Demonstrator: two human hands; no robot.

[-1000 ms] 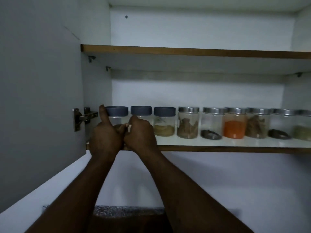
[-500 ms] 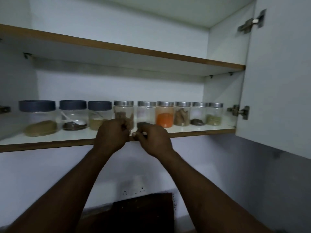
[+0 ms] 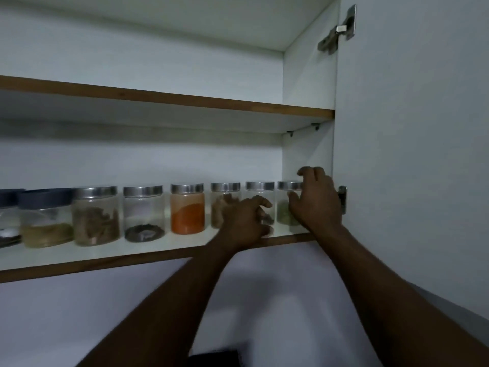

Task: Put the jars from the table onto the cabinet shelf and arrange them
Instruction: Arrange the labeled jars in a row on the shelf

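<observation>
The open cabinet door (image 3: 412, 133) fills the right of the frame. The upper shelf (image 3: 158, 97) crosses the middle, and the lower shelf (image 3: 111, 263) runs from the left edge to the cabinet's side wall at centre right. All the jars in view stand upright in one row on the lower shelf. From the left they are a blue-lidded jar (image 3: 45, 218), then silver-lidded ones: a jar of brown sticks (image 3: 95, 215), a jar of dark seeds (image 3: 144, 211), an orange powder jar (image 3: 187, 211), a jar of brown pieces (image 3: 221, 205), a half-hidden jar (image 3: 260, 190) and a green-filled jar (image 3: 283, 215).

The left hand (image 3: 244, 221) is curled in front of the half-hidden jar; whether it grips it cannot be told. The right hand (image 3: 317, 202) is spread beside the green-filled jar, its fingers lifted above the lid and not closed round it.

A hinge (image 3: 343, 198) shows just right of that hand.
</observation>
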